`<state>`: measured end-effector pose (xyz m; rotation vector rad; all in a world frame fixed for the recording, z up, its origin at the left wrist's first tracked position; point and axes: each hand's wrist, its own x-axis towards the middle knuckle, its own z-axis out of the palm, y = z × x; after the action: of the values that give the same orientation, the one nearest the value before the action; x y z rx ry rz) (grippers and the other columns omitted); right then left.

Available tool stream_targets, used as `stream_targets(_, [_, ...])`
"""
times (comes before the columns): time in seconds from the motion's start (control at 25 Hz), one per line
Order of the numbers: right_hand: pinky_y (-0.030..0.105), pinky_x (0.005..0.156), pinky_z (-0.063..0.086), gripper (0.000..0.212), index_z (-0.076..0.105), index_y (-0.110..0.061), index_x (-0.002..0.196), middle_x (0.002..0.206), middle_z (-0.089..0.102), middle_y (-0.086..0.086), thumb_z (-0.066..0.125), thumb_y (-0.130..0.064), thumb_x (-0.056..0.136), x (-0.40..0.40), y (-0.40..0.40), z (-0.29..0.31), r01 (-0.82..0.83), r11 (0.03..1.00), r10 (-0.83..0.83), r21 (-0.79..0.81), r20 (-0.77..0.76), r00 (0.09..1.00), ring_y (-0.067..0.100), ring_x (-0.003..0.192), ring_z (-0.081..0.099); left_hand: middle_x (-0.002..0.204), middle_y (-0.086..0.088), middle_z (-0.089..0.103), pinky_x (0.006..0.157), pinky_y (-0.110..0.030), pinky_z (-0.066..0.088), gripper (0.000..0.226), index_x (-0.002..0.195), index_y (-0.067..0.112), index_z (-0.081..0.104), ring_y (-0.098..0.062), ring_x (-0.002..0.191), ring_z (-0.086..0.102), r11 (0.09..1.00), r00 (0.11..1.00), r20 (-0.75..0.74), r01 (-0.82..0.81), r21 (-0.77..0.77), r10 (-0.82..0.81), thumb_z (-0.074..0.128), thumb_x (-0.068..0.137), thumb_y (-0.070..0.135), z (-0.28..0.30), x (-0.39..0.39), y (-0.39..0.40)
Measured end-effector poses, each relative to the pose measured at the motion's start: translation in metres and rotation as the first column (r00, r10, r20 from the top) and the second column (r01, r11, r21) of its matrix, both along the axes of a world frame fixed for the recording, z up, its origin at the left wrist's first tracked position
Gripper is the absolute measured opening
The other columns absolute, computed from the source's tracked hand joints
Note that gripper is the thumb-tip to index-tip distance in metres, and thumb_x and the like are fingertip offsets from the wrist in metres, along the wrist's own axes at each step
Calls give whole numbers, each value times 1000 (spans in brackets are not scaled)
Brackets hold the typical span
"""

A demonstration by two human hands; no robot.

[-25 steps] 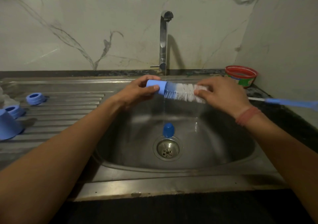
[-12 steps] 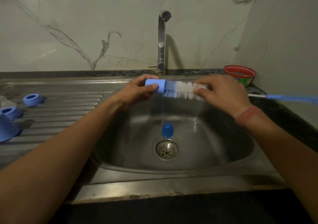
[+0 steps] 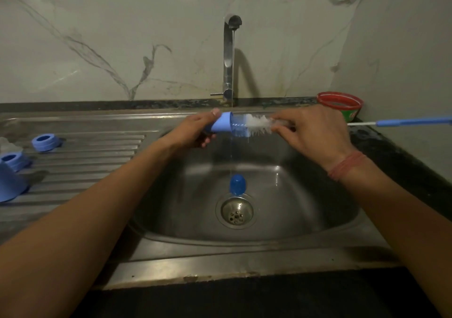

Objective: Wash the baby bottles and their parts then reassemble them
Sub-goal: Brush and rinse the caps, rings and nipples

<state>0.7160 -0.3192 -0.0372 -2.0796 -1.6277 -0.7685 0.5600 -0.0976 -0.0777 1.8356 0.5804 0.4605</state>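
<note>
Now blue cap (image 3: 221,125) tilted — left hand (image 3: 193,132) grip pinching it; right hand (image 3: 310,132) pinching brush (image 3: 259,127).

A small blue cap (image 3: 221,125) lies sideways above the sink basin, its open end facing right, with the white bristles of a bottle brush (image 3: 256,127) pushed into it under a thin stream of water. Another blue cap (image 3: 237,183) stands upright in the basin beside the drain. Two blue rings (image 3: 45,142) sit on the draining board.
</note>
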Motion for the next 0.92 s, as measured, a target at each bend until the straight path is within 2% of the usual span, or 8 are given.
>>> stream_targets(0.04, [25, 63, 38, 26, 69, -30, 113, 87, 71, 1, 61, -40, 91, 2, 2, -1, 40, 999, -43, -33, -114, 993, 16, 74, 60, 98, -3, 62, 63, -20, 51, 15, 109, 22, 63, -12, 79, 59, 997, 996, 66, 63, -34, -61, 57, 98, 31, -1, -1, 4])
stream_targets(0.2, [24, 79, 43, 40, 62, -19, 126, 115, 68, 4, 63, -37, 90, 10, 6, -3, -61, 980, -83, -190, -665, 742, 4, 79, 58, 121, -2, 60, 83, -24, 54, 38, 112, 22, 64, -14, 105, 64, 982, 955, 240, 186, -16, -176, 64, 86, -7, -3, -5, 17])
stream_targets(0.32, [25, 73, 41, 36, 65, -24, 122, 108, 70, 2, 63, -40, 89, 10, 4, -3, -6, 988, -63, -151, -442, 895, 8, 78, 59, 102, -5, 64, 67, -20, 53, 16, 110, 20, 64, -12, 81, 62, 997, 994, 86, 65, 46, -68, 59, 97, 26, 1, -5, 4])
stream_targets(0.4, [29, 69, 46, 30, 67, -30, 116, 96, 73, 1, 61, -42, 89, 4, 1, -1, 9, 997, -17, -80, -101, 995, 18, 81, 63, 77, -4, 59, 54, -20, 46, 40, 97, 19, 63, -12, 62, 52, 994, 996, -57, -67, 92, 72, 45, 98, 55, 1, -1, -2])
stream_targets(0.48, [32, 65, 49, 26, 69, -31, 113, 86, 72, 1, 59, -42, 91, 1, 1, 1, -2, 999, 4, -49, 39, 999, 22, 76, 65, 74, -4, 55, 53, -20, 44, 43, 97, 18, 62, -12, 61, 50, 997, 996, -51, -74, 20, 75, 44, 98, 57, -1, 1, -2])
stream_targets(0.56, [27, 64, 42, 25, 69, -31, 112, 88, 72, 2, 58, -41, 92, 2, 1, 1, 27, 999, -28, -18, -53, 998, 22, 77, 64, 96, -5, 60, 64, -22, 51, 18, 111, 19, 61, -14, 77, 59, 994, 995, 93, 57, -88, -49, 57, 97, 29, -1, -1, 3])
stream_targets(0.72, [24, 76, 38, 33, 68, -26, 118, 108, 70, 2, 61, -42, 90, 12, 5, -1, -2, 982, -71, -189, -381, 922, 15, 87, 57, 120, -3, 59, 86, -26, 56, 40, 112, 17, 57, -13, 106, 63, 968, 968, 107, 212, 137, -227, 69, 82, -7, -2, -7, 16])
stream_targets(0.92, [30, 70, 45, 33, 66, -30, 120, 108, 70, 5, 59, -45, 91, 19, -2, 4, 138, 970, -178, -201, -195, 964, 26, 95, 63, 116, 2, 56, 87, -31, 56, 48, 107, 26, 52, -16, 110, 60, 888, 999, 47, -6, 459, -17, 76, 77, -4, -12, -8, 29])
